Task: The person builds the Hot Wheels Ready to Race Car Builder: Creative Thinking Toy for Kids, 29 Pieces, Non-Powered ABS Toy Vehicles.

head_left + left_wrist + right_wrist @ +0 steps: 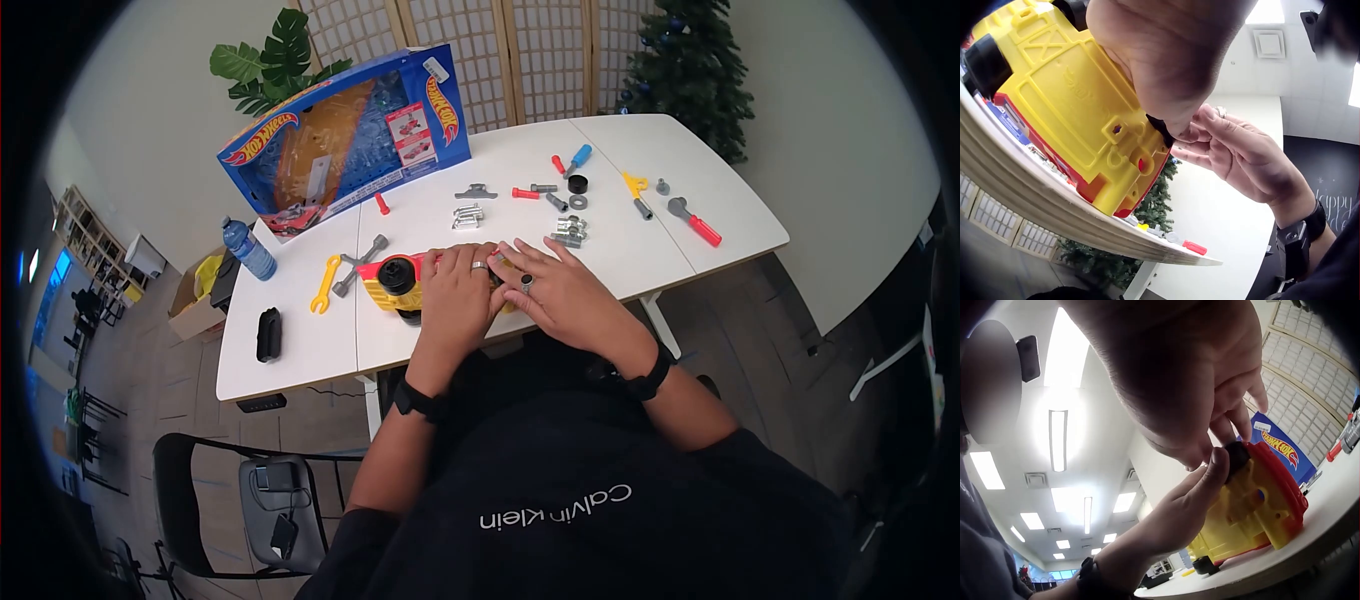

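Observation:
A toy car (378, 283) with a red body and yellow underside stands on its side at the table's near edge, one black wheel (397, 275) facing up. My left hand (458, 300) lies over the car, its thumb against another black wheel (1237, 461) at the upper right end. My right hand (570, 295) meets it there, some fingers spread, thumb and fingertips around that same wheel. The two thumbs come close together in the left wrist view, where the yellow underside (1069, 84) faces the camera. My hands hide much of the wheel.
Left of the car lie a yellow wrench (325, 285), a grey cross wrench (360, 266) and a black part (269, 334). Behind stand a water bottle (248, 248) and a blue toy box (345, 135). Silver pieces (467, 217), a red-handled tool (695, 222) and a blue-handled screwdriver (580, 156) lie farther right.

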A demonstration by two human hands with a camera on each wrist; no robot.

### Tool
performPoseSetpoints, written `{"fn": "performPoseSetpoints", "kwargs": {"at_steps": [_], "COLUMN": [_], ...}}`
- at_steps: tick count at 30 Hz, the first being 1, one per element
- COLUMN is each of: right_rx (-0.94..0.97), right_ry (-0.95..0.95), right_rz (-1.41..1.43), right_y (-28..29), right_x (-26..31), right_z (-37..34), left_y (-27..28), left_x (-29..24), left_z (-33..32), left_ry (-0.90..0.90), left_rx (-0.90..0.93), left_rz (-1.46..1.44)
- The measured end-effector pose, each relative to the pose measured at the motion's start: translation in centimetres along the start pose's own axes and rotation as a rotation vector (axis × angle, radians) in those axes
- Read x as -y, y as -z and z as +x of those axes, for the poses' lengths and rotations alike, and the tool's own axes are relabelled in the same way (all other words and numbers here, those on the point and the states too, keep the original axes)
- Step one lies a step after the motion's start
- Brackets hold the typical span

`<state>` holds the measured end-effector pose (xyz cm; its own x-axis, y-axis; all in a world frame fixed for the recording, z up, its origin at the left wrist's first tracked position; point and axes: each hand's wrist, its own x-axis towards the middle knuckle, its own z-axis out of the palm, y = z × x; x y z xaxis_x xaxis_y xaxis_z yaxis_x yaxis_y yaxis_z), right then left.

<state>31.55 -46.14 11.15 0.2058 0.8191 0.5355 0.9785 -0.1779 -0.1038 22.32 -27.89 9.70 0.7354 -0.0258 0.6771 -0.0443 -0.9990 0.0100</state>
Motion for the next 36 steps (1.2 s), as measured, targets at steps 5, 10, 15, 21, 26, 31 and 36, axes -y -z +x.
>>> {"fn": "performPoseSetpoints", "kwargs": {"at_steps": [5, 10, 15, 21, 26, 31, 36], "right_rx": [0.043, 0.035, 0.004, 0.330, 0.364, 0.341, 0.081], "right_ry": [-0.129, -0.208, -0.013, -0.046, 0.071, 0.097, -0.068], "right_rz": [-0.098, -0.201, -0.020, 0.206, 0.517, 0.522, 0.771], "right_y": [-0.7, -1.7, -1.6, 1.1, 1.3, 0.9, 2.6], "right_x": [3.0, 4.2, 1.3, -3.0, -6.7, -6.5, -6.6], "right_z": [-0.9, -0.2, -0.6, 0.9, 2.6, 2.4, 0.4], "left_y": [-0.4, -1.0, -0.8, -0.5, 0.1, 0.0, 0.5], "left_x": [-0.4, 0.0, 1.0, 1.5, 1.9, 1.7, 1.5], "left_z": [0.2, 0.2, 0.4, 0.2, 0.1, 0.1, 0.3], "left_ry": [0.010, -0.001, -0.003, -0.026, -0.040, -0.081, -0.041], "left_rx": [-0.036, -0.021, -0.013, 0.045, 0.057, -0.045, 0.061], "left_rz": [0.023, 0.029, 0.029, -0.009, -0.053, 0.002, -0.089]}}
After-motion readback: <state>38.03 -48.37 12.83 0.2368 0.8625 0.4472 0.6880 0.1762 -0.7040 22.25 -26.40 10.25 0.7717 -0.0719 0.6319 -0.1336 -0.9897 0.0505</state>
